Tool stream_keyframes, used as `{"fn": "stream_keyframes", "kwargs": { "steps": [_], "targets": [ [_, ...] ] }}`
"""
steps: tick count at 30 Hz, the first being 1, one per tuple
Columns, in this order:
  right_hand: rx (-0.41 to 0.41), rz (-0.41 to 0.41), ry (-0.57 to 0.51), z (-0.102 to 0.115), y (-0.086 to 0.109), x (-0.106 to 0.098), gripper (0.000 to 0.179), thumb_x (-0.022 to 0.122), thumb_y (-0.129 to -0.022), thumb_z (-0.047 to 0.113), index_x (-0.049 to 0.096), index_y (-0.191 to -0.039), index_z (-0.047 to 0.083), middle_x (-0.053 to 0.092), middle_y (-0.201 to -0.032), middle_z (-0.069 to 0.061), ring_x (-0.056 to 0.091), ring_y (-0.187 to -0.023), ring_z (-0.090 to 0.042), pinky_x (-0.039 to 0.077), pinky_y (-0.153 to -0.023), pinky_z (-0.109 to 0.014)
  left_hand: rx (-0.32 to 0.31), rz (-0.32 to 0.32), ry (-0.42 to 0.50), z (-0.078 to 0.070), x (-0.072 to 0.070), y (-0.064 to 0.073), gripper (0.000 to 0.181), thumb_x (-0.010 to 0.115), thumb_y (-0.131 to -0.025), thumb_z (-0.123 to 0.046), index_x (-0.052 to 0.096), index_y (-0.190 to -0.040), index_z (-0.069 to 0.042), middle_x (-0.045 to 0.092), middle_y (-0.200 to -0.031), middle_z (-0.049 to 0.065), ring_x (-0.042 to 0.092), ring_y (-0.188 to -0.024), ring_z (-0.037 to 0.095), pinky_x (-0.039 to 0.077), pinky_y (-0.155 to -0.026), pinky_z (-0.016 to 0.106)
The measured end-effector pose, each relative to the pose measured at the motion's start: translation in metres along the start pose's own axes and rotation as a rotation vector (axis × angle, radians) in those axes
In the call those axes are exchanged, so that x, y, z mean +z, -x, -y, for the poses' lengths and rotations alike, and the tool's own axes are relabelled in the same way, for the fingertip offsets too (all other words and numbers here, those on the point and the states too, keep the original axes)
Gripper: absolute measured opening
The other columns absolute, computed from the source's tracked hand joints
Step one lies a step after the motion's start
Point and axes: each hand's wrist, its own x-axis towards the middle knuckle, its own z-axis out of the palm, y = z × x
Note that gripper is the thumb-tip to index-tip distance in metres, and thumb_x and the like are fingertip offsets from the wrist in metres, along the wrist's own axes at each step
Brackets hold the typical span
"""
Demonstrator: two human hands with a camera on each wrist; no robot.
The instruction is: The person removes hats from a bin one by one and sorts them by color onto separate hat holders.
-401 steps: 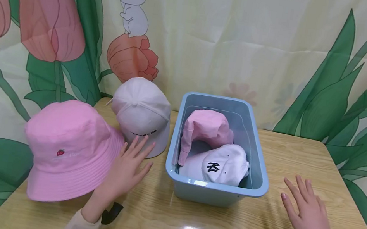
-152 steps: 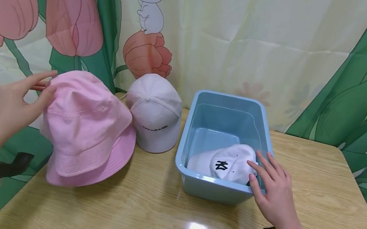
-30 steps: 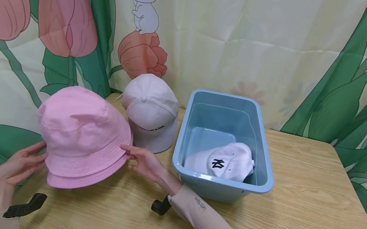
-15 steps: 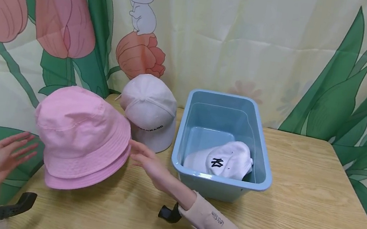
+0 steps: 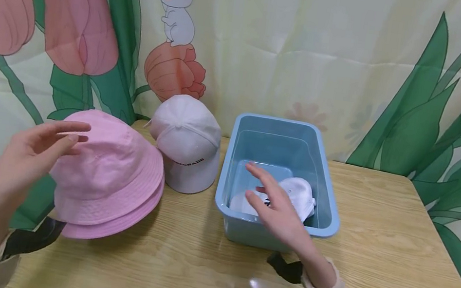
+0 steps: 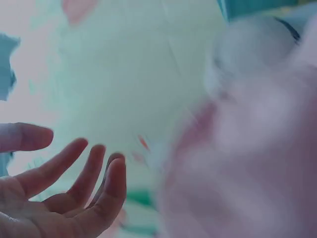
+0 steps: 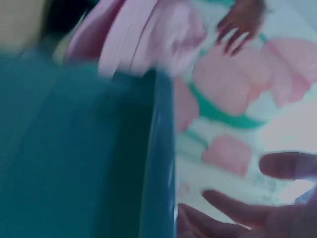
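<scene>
Two pink bucket hats [image 5: 109, 171] sit stacked, one over the other, at the left of the table. My left hand [image 5: 37, 149] hovers by the stack's left side, fingers loosely bent and holding nothing; the left wrist view shows a gap between the hand [image 6: 74, 198] and the blurred pink cloth [image 6: 247, 173]. Over the front of a blue plastic bin [image 5: 236, 228] is my right hand [image 5: 280, 215], fingers spread, nothing in them. Inside the bin lies a white baseball cap [image 5: 300, 195] with a dark logo, partly hidden by that hand.
A white cap [image 5: 187, 138] with dark lettering stands between the hat stack and the bin. Behind the wooden table [image 5: 376, 243] hangs a curtain [image 5: 357, 58] printed with tulips and a rabbit. Bare wood shows right of the bin and along the front.
The pink hat earlier in the bin now tops the other pink hat. In the last second both hands left the stack's brim; the right moved over the bin, the left rose.
</scene>
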Motion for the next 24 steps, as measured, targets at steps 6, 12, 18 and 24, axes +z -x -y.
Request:
{"fn": "stream_keyframes", "kwargs": {
  "steps": [6,12,18,24],
  "targets": [
    [0.093,-0.055,0.289,-0.029,0.03,-0.044,0.046,0.046,-0.092,0.022,0.036,-0.134,0.006,0.027,-0.145,-0.013,0.023,-0.133,-0.035,0.027,-0.098,-0.056,0.12,0.24,-0.287,-0.049,0.045,-0.023,0.024,0.05,-0.09,-0.012,0.058,-0.113,-0.011,0.059,-0.109,-0.008,0.056,-0.094,-0.002,0.045,-0.076,0.008],
    [0.183,-0.124,0.369,-0.053,0.035,-0.067,0.047,0.042,-0.093,0.022,0.035,-0.133,-0.002,0.021,-0.145,-0.022,0.018,-0.131,-0.043,0.022,-0.097,-0.063,0.167,0.473,-0.373,-0.084,0.105,-0.052,0.021,0.051,-0.088,-0.012,0.063,-0.104,-0.006,0.064,-0.105,0.009,0.061,-0.094,0.019,0.051,-0.078,0.032],
    [0.192,-0.185,0.407,-0.076,0.028,-0.067,0.047,0.038,-0.095,0.022,0.035,-0.132,-0.007,0.022,-0.142,-0.028,0.019,-0.129,-0.047,0.019,-0.098,-0.064,0.288,0.657,-0.451,-0.095,0.17,-0.08,0.019,0.054,-0.084,-0.008,0.064,-0.099,-0.002,0.066,-0.097,0.01,0.063,-0.084,0.02,0.051,-0.075,0.028],
    [0.219,-0.18,0.427,-0.085,0.023,-0.067,0.049,0.032,-0.096,0.025,0.032,-0.133,-0.006,0.02,-0.143,-0.028,0.017,-0.13,-0.047,0.017,-0.1,-0.063,0.357,0.778,-0.574,-0.089,0.228,-0.096,0.021,0.051,-0.086,-0.011,0.062,-0.102,-0.005,0.064,-0.101,0.007,0.059,-0.091,0.016,0.047,-0.075,0.023]
  ]
}}
